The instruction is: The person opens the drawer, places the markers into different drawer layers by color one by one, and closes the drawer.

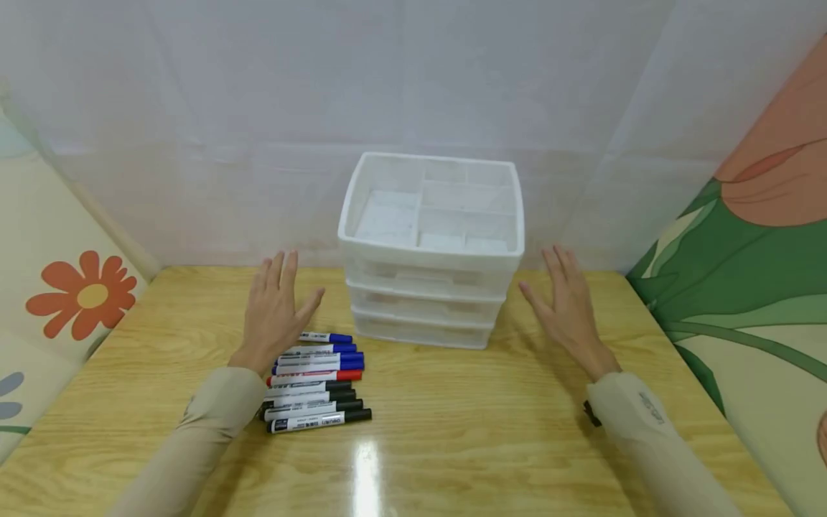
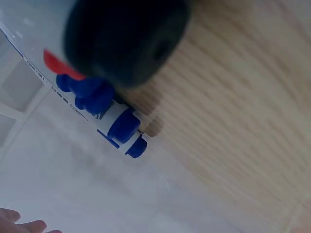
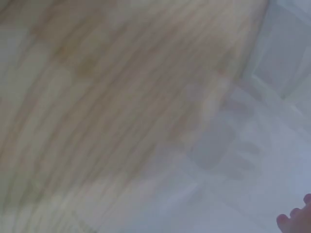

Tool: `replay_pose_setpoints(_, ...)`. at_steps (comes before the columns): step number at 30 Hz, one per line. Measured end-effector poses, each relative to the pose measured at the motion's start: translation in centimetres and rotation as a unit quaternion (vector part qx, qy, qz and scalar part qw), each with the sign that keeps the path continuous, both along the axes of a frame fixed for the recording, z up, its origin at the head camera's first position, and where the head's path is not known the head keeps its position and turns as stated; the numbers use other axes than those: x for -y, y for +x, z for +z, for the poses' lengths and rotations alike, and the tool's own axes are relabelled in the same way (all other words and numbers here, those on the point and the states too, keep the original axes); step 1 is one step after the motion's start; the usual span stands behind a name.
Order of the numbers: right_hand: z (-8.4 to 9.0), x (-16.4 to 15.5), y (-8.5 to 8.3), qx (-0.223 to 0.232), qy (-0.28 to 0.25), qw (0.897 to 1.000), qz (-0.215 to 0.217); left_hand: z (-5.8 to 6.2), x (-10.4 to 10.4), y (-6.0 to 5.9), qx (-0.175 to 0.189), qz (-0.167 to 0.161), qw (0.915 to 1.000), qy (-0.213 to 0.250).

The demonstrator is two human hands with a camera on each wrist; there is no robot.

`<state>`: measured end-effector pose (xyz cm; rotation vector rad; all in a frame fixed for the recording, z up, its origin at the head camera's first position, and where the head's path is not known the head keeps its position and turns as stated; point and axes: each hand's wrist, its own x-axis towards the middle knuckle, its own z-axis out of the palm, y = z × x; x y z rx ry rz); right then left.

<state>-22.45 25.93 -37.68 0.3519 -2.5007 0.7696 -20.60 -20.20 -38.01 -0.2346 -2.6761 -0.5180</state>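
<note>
While both hands flat, holding nothing: L hand [image 1: 274, 310] by pens [image 1: 316, 383], R hand [image 1: 568, 309] right of drawer box [image 1: 429, 248] | box mid counter [image 1: 452, 431], back | prob. light, stiff, smooth plastic; grab both sides

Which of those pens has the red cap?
Only one: the red-capped marker, fourth from the far end of the row by the left hand, between the blue-capped ones and the black-capped ones.
</note>
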Motion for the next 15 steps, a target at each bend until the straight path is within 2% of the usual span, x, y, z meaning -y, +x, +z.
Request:
replay_pose_setpoints(12,1.8,0.6,0.8,-0.055,-0.046,0.997,0.018,0.4,-1.2,1.6,-0.016,-0.030,0.9992,0.023)
replay_pose_setpoints(15,2.1,0.8,1.0,-0.065,-0.052,0.996,0.025,0.6,-1.7,2.0,-0.030,-0.036,0.9986,0.024)
